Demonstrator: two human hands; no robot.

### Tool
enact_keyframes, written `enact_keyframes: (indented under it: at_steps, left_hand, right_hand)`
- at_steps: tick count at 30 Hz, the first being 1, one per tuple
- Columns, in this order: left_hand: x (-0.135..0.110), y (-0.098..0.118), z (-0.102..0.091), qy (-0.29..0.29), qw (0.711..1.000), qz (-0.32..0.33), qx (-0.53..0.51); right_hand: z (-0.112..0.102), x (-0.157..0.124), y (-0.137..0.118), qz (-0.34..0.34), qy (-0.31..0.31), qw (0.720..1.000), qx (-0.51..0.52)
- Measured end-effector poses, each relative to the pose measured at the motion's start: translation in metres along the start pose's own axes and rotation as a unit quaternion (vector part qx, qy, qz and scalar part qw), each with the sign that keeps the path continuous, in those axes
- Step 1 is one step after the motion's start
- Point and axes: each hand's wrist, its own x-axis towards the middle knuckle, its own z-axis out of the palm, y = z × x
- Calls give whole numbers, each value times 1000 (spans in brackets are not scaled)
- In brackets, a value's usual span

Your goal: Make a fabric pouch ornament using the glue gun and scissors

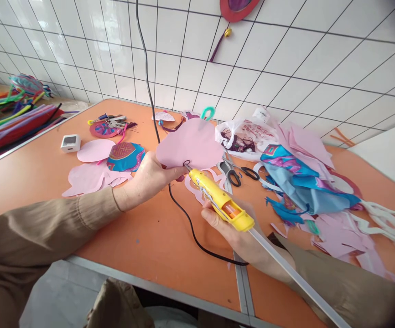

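Pink and flat, the cut-out [190,143] is pinched by the left hand [144,182], maybe to keep it steady; the right hand [230,234] grips a yellow glue gun [214,193].

The shape [192,141] is plain pink, its loop [208,109] turquoise; the glue gun [213,193] is yellow, its stick [291,270] whitish; table [132,241] orange, sleeves [57,221] khaki; the wall [111,48] is white, black-gridded; the cloth [296,180] is blue, patterned with magenta

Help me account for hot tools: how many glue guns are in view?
1: the yellow glue gun, in the right hand, pointed at the pink piece. Others may be hidden under scraps.
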Motion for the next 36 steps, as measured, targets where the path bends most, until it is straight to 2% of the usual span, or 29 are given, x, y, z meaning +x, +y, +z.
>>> enact_keyframes:
  at_steps: [3, 11, 18, 29, 36]
  left_hand:
    - [0, -1, 0, -3, 1000, 9, -8]
    - [-1, 3, 2, -14, 999, -10, -43]
    - [0, -2, 0, -15, 999, -8, -46]
    - [1, -1, 3, -31, 995, 21, -89]
    - [1, -4, 2, -31, 996, 16, -81]
  right_hand:
    - [-1, 0, -4, -6, -18, 1000, 15]
    - [1, 2, -3, 22, -15, 999, 25]
    - [0, 0, -4, 37, -8, 999, 19]
    - [2, 0, -2, 24, -18, 999, 38]
    - [3, 2, -1, 18, -4, 1000, 23]
